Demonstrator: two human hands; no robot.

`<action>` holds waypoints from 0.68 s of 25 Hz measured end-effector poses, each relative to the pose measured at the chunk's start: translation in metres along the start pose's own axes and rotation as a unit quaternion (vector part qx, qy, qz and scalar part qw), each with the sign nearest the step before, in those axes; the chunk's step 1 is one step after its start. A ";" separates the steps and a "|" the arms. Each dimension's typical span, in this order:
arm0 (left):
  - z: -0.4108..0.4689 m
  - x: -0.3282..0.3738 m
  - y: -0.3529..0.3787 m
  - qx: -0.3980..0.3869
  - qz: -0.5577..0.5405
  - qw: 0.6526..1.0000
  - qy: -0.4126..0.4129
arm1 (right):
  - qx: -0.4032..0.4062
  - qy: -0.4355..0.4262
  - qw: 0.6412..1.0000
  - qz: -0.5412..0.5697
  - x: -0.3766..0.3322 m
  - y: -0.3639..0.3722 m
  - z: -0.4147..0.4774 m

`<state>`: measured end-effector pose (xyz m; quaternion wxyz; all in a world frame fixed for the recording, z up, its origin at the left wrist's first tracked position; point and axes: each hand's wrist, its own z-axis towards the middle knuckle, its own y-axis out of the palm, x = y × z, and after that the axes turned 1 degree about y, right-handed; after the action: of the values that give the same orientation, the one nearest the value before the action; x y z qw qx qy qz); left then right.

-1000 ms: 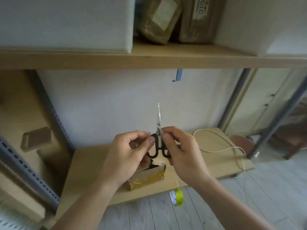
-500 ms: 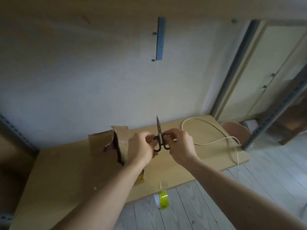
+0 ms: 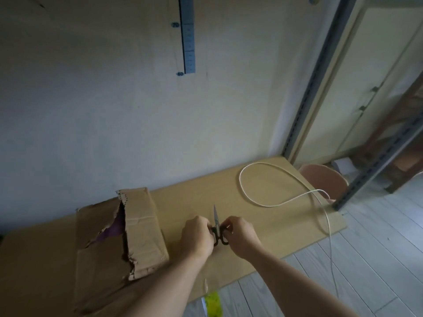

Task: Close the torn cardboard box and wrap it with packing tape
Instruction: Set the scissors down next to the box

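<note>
A torn cardboard box lies on the low wooden shelf board, its top ripped open along a jagged tear with something purple showing inside. To its right, both my hands hold a pair of black-handled scissors with the blades closed and pointing away from me. My left hand grips the left handle loop and my right hand grips the right one. A roll of yellow-green packing tape hangs below the shelf's front edge, partly hidden by my left forearm.
A white cord loops over the right part of the shelf board and trails down to the floor. A grey metal rack post and a pinkish round container stand at the right. A blue ruler strip hangs on the wall.
The view has tilted down and the hands with the scissors have lowered toward the shelf board. The torn box, hidden under my hands before, now shows in full at the left.
</note>
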<state>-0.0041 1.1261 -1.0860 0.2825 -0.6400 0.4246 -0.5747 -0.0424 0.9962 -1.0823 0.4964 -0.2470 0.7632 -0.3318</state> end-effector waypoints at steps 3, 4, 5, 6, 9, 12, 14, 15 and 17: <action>-0.001 -0.006 0.016 -0.010 0.024 1.000 -0.009 | 0.008 -0.013 0.999 -0.050 0.013 0.006 0.003; -0.002 -0.009 0.020 -0.010 0.031 0.999 -0.011 | 0.014 -0.013 0.998 -0.052 0.016 0.010 0.004; -0.001 -0.012 0.023 -0.005 0.032 0.999 -0.013 | 0.018 -0.010 0.999 -0.048 0.018 0.012 0.003; -0.001 -0.014 0.023 -0.003 0.030 0.999 -0.015 | 0.021 -0.010 0.999 -0.045 0.018 0.013 0.003; -0.001 -0.009 0.007 0.011 0.011 1.000 -0.004 | 0.027 -0.024 0.996 -0.076 0.009 0.007 -0.001; -0.020 0.007 -0.034 0.021 -0.028 0.999 0.030 | 0.055 -0.053 0.992 -0.096 -0.008 -0.017 -0.017; -0.038 0.012 -0.068 0.013 -0.076 0.995 0.066 | 0.063 -0.077 0.989 -0.105 -0.023 -0.032 -0.032; -0.048 0.010 -0.085 0.010 -0.104 0.991 0.085 | 0.060 -0.090 0.988 -0.112 -0.032 -0.039 -0.041; -0.068 0.000 -0.122 0.011 -0.139 0.982 0.126 | 0.057 -0.118 0.984 -0.122 -0.053 -0.048 -0.063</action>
<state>-0.0442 1.1937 -0.9703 0.1509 -0.6122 0.3577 -0.6888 -0.0777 1.0185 -0.9965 0.5520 -0.3474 0.6431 -0.4012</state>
